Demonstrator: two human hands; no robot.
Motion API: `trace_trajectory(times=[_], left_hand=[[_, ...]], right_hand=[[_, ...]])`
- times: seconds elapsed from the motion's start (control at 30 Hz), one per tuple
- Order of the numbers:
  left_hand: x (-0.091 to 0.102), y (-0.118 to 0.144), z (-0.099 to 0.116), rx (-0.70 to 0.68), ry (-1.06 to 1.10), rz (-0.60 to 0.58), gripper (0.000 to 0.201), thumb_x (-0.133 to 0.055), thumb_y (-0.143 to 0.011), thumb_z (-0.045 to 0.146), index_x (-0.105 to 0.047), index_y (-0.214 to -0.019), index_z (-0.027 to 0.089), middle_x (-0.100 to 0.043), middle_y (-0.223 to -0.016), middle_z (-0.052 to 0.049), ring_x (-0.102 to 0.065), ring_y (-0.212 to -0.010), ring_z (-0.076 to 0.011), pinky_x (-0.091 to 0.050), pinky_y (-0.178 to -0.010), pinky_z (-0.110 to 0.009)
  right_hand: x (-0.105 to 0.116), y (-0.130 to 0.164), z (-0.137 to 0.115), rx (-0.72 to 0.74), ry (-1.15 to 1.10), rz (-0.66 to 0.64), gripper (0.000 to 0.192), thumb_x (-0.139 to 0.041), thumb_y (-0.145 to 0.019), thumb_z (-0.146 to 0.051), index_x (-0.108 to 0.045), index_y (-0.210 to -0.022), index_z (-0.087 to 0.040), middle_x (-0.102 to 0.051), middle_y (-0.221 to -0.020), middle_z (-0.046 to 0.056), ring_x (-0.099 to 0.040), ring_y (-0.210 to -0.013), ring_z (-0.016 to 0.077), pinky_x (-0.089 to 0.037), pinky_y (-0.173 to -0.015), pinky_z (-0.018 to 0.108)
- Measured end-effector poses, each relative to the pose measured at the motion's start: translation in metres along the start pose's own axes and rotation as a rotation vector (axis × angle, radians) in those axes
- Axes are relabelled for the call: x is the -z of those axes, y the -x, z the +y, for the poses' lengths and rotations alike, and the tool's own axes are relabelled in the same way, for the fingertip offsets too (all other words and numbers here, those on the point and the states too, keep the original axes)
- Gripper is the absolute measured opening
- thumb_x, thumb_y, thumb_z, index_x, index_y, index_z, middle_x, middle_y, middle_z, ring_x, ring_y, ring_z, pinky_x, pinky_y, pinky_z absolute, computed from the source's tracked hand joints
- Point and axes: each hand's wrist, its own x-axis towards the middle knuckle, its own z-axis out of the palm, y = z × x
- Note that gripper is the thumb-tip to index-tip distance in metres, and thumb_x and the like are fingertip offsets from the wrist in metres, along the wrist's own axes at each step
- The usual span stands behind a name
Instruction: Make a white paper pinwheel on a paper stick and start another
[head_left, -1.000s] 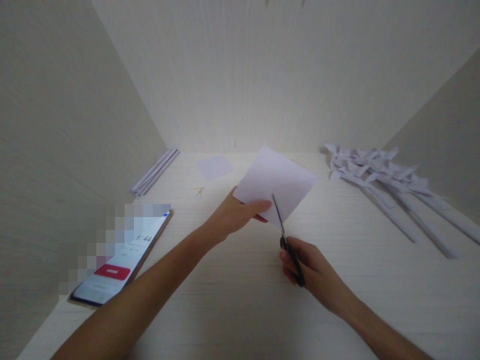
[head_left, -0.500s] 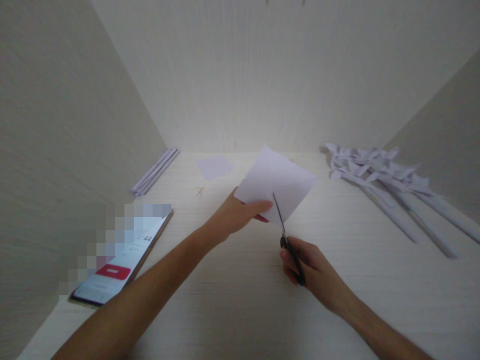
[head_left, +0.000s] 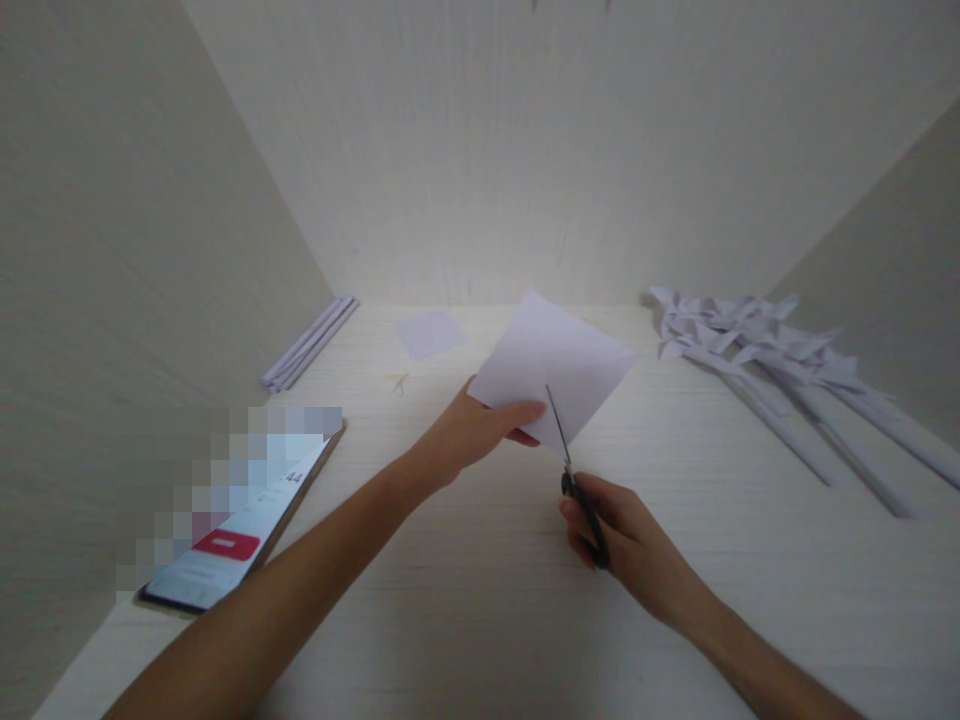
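Note:
My left hand point(head_left: 480, 432) pinches a square white sheet of paper point(head_left: 551, 345) near its lower left edge, thumb on top and fingers beneath. The sheet is held above the table, one corner pointing towards me. My right hand point(head_left: 619, 530) is closed round the black handles of a pair of scissors point(head_left: 592, 525). Their blades reach in from the sheet's near corner towards its middle, just right of my left thumb. One dark blade shows on top of the paper; the other is hidden under it.
Rolled paper sticks point(head_left: 311, 345) lie at the back left. Another paper square point(head_left: 431, 335) and small thin pieces point(head_left: 400, 382) are on the table point(head_left: 450, 620). Several paper pinwheels point(head_left: 750, 335) on sticks lie right. A phone point(head_left: 247, 530) rests at the left; walls enclose the table.
Almost nothing differs. The sheet's right corner has shifted very slightly to the right; both hands and the scissors keep their places.

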Motion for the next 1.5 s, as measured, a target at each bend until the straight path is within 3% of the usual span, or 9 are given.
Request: trace_trajectory(times=[0.1,0.33,0.83,0.97,1.17,1.5], left_hand=[[0.002,-0.001,0.0,-0.008,-0.014,0.023,0.014,-0.064,-0.059,0.02,-0.062,-0.07,0.012,-0.064,-0.068,-0.004,-0.059,-0.06,-0.0136,-0.051,-0.054,-0.025],[0.015,-0.01,0.002,-0.184,0.033,0.112,0.014,-0.06,-0.064,0.026,-0.059,-0.066,0.012,-0.059,-0.061,0.001,-0.054,-0.057,-0.0087,-0.045,-0.058,-0.021],[0.011,-0.004,0.003,-0.035,0.063,-0.151,0.016,-0.063,-0.057,0.017,-0.065,-0.072,0.012,-0.066,-0.068,-0.004,-0.058,-0.063,-0.0139,-0.045,-0.059,-0.025],[0.007,-0.003,0.002,-0.076,0.013,-0.054,0.018,-0.064,-0.055,0.018,-0.063,-0.073,0.012,-0.065,-0.069,-0.004,-0.057,-0.058,-0.0129,-0.044,-0.049,-0.022],[0.008,-0.007,0.001,-0.159,0.054,0.161,0.025,-0.064,-0.057,0.023,-0.062,-0.08,0.012,-0.065,-0.076,-0.005,-0.057,-0.062,-0.0126,-0.044,-0.048,-0.02],[0.007,-0.009,0.002,-0.23,0.106,0.269,0.03,-0.065,-0.058,0.024,-0.062,-0.086,0.013,-0.064,-0.08,-0.004,-0.057,-0.062,-0.0106,-0.046,-0.046,-0.018]], right_hand=[[0.0,-0.001,0.002,-0.004,0.003,0.012,0.036,-0.045,-0.076,-0.049,-0.037,-0.059,-0.018,-0.038,-0.048,-0.005,-0.034,-0.043,0.0069,-0.027,-0.04,0.021],[0.0,-0.002,0.003,0.031,-0.012,0.008,0.036,-0.044,-0.077,-0.049,-0.037,-0.058,-0.018,-0.037,-0.048,-0.005,-0.034,-0.043,0.0063,-0.027,-0.041,0.021],[0.001,-0.001,-0.001,0.079,-0.176,-0.035,0.041,-0.046,-0.072,-0.056,-0.037,-0.061,-0.018,-0.039,-0.043,-0.006,-0.027,-0.033,0.0034,-0.019,-0.032,0.02],[0.002,-0.001,-0.001,0.058,-0.167,-0.039,0.04,-0.045,-0.073,-0.056,-0.037,-0.062,-0.018,-0.04,-0.044,-0.006,-0.028,-0.035,0.0039,-0.019,-0.033,0.02],[-0.001,0.0,-0.002,0.015,-0.123,-0.078,0.04,-0.042,-0.076,-0.055,-0.038,-0.062,-0.018,-0.042,-0.047,-0.004,-0.033,-0.039,0.0052,-0.023,-0.036,0.02],[-0.002,0.002,-0.007,0.043,-0.098,-0.077,0.042,-0.043,-0.073,-0.057,-0.037,-0.059,-0.018,-0.039,-0.048,-0.004,-0.035,-0.044,0.007,-0.028,-0.04,0.021]])
